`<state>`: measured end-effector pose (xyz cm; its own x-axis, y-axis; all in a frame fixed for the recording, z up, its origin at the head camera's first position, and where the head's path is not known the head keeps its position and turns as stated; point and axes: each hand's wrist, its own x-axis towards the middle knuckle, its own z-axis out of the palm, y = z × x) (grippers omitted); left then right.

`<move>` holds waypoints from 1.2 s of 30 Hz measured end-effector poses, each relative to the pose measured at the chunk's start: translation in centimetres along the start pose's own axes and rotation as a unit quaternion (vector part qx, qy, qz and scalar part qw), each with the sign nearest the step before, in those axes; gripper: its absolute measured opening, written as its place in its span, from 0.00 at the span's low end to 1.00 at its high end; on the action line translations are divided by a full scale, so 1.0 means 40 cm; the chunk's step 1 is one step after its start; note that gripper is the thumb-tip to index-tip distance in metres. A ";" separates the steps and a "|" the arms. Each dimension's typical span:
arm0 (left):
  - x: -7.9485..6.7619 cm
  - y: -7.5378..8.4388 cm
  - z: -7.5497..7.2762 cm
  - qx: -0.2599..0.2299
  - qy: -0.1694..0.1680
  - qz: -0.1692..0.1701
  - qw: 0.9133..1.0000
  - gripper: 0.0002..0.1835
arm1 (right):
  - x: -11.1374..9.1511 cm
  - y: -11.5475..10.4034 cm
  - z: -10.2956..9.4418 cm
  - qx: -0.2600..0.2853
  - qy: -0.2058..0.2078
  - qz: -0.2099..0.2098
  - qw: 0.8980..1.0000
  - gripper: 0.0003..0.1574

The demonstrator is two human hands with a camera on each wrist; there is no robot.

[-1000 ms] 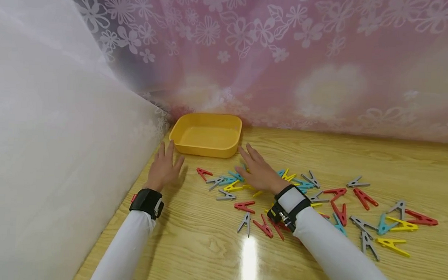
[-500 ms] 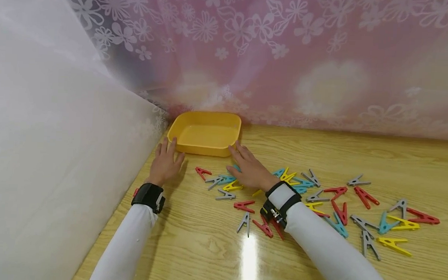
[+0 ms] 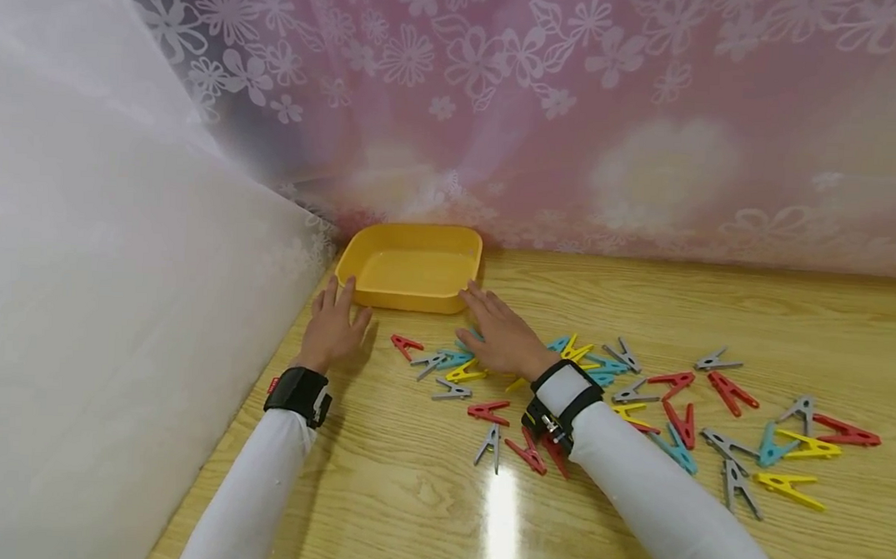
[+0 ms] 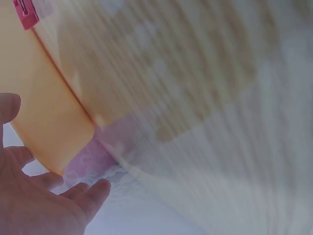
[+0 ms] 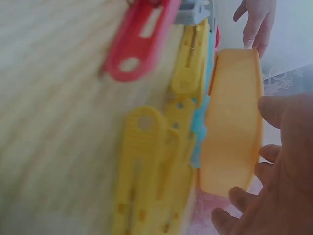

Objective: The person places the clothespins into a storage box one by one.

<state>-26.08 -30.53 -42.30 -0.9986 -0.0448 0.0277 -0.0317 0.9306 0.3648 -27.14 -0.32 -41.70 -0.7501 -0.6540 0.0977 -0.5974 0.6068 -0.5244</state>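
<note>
A yellow plastic basin (image 3: 409, 300) stands upright in the table corner, its inside bare. My left hand (image 3: 331, 333) is at its front left corner, fingers extended, fingertips at the wall. At the front right corner, my right hand (image 3: 507, 339) has straight fingers touching or nearly touching the rim. In the left wrist view, relaxed fingers lie by the basin's end (image 4: 58, 112). Both hands flank the basin (image 5: 230, 122) in the right wrist view. Beneath and beside the right hand lie clothespins, including a yellow one (image 5: 139, 171) and a red one (image 5: 144, 39); its forearm hides some.
Several red, grey, blue and yellow clothespins, such as a grey one (image 3: 452, 390) and a red one (image 3: 732, 395), lie scattered across the wooden table (image 3: 393, 494). A white sheet (image 3: 117, 298) borders the left side. Behind hangs a pink flowered curtain (image 3: 543, 167).
My right hand has moved left to the basin's front right corner. My left hand has come slightly closer to the left corner. In the last half second, both are nearly still.
</note>
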 end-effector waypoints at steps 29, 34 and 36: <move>-0.014 0.194 0.053 0.037 -0.006 0.092 0.995 0.35 | -0.149 0.103 -0.079 -0.013 0.034 0.079 0.996 0.42; -0.013 0.235 0.070 0.042 -0.019 0.100 0.994 0.35 | -0.182 0.123 -0.099 -0.006 0.043 0.093 0.995 0.41; -0.011 0.249 0.079 0.044 -0.017 0.108 0.993 0.35 | -0.197 0.133 -0.107 -0.005 0.049 0.095 0.994 0.41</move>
<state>-26.11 -20.09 -41.64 -0.9834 0.1697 0.0635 0.1807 0.9456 0.2705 -25.62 9.99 -41.65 -0.8738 -0.4798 0.0791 -0.4440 0.7207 -0.5324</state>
